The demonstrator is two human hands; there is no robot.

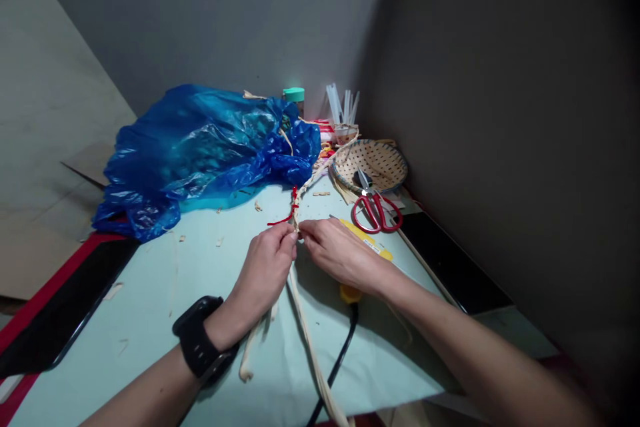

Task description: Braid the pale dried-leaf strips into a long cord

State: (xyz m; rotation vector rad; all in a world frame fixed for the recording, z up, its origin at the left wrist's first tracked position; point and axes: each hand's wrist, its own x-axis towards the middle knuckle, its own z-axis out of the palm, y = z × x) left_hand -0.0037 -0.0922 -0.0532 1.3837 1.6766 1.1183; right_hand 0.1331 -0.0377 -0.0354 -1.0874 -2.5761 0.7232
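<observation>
My left hand [264, 263] and my right hand [343, 255] meet over the table, thumbs and fingers pinched on a braid [311, 180] of pale, straw-like fibre. From there the braid runs away from me toward the back right. A red string [286, 219] is tied around it just beyond my fingertips. Loose pale strands [306, 327] trail toward me below the hands. Partly under my right hand and forearm lies a yellow tool [370, 241], perhaps a glue gun, with a black cord [345, 347]. Red-handled scissors [377, 210] rest beyond my right hand.
A blue plastic bag [200, 147] fills the back left. Behind stand a green-lidded jar [294, 95] and clear sticks [343, 103]. The woven basket [390, 163] sits near the right wall. Dark flat panels [455, 263] edge the pale green table [185, 300].
</observation>
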